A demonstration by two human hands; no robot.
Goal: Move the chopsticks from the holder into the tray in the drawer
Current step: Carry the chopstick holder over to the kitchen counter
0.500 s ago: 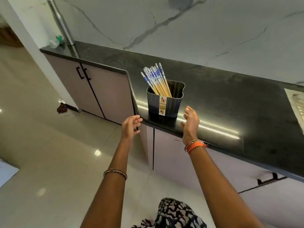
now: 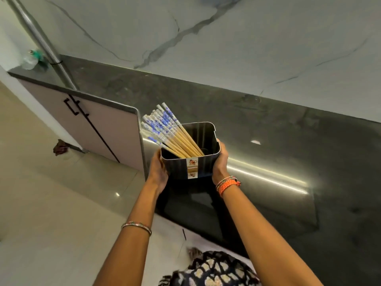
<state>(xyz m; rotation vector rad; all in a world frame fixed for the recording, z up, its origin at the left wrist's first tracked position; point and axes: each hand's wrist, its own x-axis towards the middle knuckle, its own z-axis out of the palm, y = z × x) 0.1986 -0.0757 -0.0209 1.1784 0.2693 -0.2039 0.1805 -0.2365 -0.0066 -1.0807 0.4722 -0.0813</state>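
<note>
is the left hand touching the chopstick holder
Touching. In the head view the left hand presses flat against the left wall of the holder, with no gap showing; the right hand clasps the opposite side.

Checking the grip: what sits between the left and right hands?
In the head view, only the dark ribbed metal holder with blue-patterned wooden chopsticks lies between left hand and right hand.

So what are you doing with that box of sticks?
A person is holding the dark holder with both hands: the left hand on one side, the right hand on the other. The blue-and-white chopsticks are all still inside it, leaning toward the left. It is at the front edge of the black counter. No drawer or tray shows yet, so none have been moved.
</note>
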